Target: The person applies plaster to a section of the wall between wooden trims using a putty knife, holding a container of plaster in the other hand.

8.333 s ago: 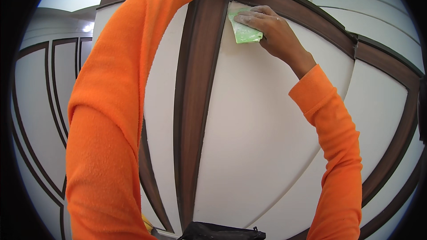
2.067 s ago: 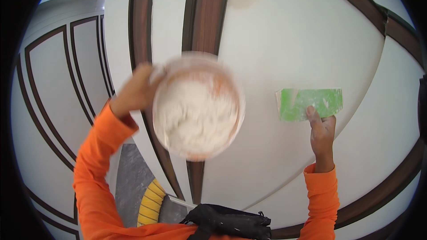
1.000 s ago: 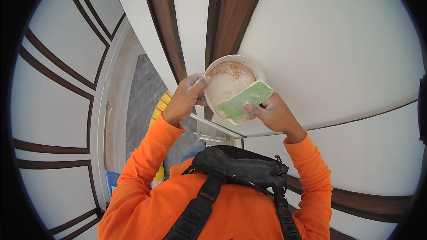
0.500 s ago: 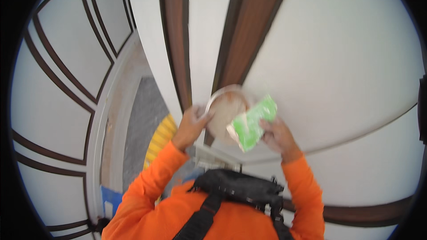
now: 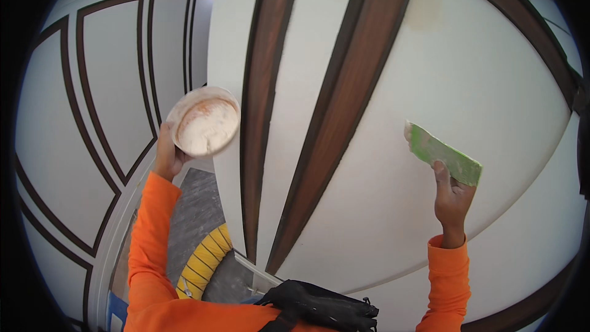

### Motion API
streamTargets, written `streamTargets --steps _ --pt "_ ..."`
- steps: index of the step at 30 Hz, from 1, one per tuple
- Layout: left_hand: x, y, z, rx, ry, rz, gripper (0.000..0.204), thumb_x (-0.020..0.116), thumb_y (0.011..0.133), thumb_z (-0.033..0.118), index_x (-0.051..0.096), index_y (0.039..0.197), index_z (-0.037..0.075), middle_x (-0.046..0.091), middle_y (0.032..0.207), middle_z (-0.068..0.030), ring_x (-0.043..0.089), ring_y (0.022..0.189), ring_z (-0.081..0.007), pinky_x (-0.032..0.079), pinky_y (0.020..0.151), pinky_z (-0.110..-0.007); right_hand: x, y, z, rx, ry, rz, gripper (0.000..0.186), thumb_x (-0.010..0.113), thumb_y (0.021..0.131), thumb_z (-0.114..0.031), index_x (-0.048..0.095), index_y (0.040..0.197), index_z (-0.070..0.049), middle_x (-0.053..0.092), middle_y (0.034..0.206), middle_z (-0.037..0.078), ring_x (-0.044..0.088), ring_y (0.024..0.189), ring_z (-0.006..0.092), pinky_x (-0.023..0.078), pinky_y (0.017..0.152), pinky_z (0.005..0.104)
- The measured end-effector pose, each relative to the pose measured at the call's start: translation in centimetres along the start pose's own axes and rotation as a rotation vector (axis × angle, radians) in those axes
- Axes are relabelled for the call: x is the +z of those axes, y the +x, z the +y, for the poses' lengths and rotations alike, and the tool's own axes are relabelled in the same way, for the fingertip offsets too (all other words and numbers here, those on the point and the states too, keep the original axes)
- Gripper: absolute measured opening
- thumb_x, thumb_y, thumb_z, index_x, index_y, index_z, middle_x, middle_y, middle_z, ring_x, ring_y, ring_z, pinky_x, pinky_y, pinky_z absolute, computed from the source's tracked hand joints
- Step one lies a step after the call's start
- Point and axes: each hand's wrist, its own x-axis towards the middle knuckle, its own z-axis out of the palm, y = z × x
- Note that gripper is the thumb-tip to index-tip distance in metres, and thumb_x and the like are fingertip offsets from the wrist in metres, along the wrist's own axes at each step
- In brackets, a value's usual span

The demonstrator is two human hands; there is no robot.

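The left hand (image 5: 167,155) was closed on the lower side of the bowl (image 5: 183,103), probably so its paste (image 5: 209,133) was reachable, while the right hand (image 5: 452,201) pinched the scraper (image 5: 447,156) before the panel (image 5: 350,209), leaving its smeared end free.

Taking the black chest bag (image 5: 319,306) as our landmark, we hold our left hand (image 5: 169,158) well above it and to its left, the fingers bent in a grip. Our right hand (image 5: 453,201) is above it and to its right, thumb (image 5: 440,176) pointing up, wrist nearly straight. Both forearms rise almost upright in orange sleeves (image 5: 152,227).
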Motion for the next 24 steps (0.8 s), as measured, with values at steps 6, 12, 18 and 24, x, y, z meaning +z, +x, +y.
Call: streamTargets --steps 6,12,18,24 --pt "-5.4 9.4 3.9 0.121 -0.013 0.294 0.070 0.029 0.103 0.052 0.039 0.153 0.005 0.053 0.147 -0.0203 0.061 0.126 -0.0355 0.055 0.100 -0.050 0.2 1.3 -2.5 0.112 0.180 -0.067 0.016 0.067 0.101 -0.009 0.068 0.108 0.005 0.070 0.095 0.007 0.064 0.087 0.0139 0.052 0.081 0.0300" --pt "-2.1 19.8 3.4 0.025 -0.114 0.347 0.079 0.038 0.103 0.057 0.031 0.156 -0.001 0.053 0.146 -0.0254 0.063 0.122 -0.0416 0.053 0.103 -0.052 -0.5 0.2 -4.8 0.166 0.278 -0.106 0.015 0.067 0.101 -0.010 0.068 0.107 0.004 0.069 0.093 0.006 0.064 0.086 0.0130 0.053 0.078 0.0300" --pt "4.5 28.7 -0.6 -0.016 -0.117 0.419 0.089 0.053 0.097 0.057 0.032 0.154 -0.009 0.054 0.145 -0.0246 0.063 0.122 -0.0385 0.051 0.103 -0.046 -0.7 0.8 -4.1 0.026 0.007 -0.086 0.017 0.069 0.096 -0.003 0.071 0.113 -0.001 0.073 0.101 0.009 0.067 0.086 0.0169 0.055 0.078 0.0309" --pt "-3.9 37.6 -1.4 0.078 0.039 0.300 0.089 0.045 0.098 0.060 0.037 0.153 -0.010 0.051 0.152 -0.0220 0.054 0.135 -0.0338 0.038 0.115 -0.041 -2.5 5.6 -4.5 -0.768 -0.601 -0.189 0.039 0.079 0.083 -0.010 0.074 0.121 -0.019 0.074 0.121 0.002 0.069 0.103 0.0249 0.060 0.089 0.0354"
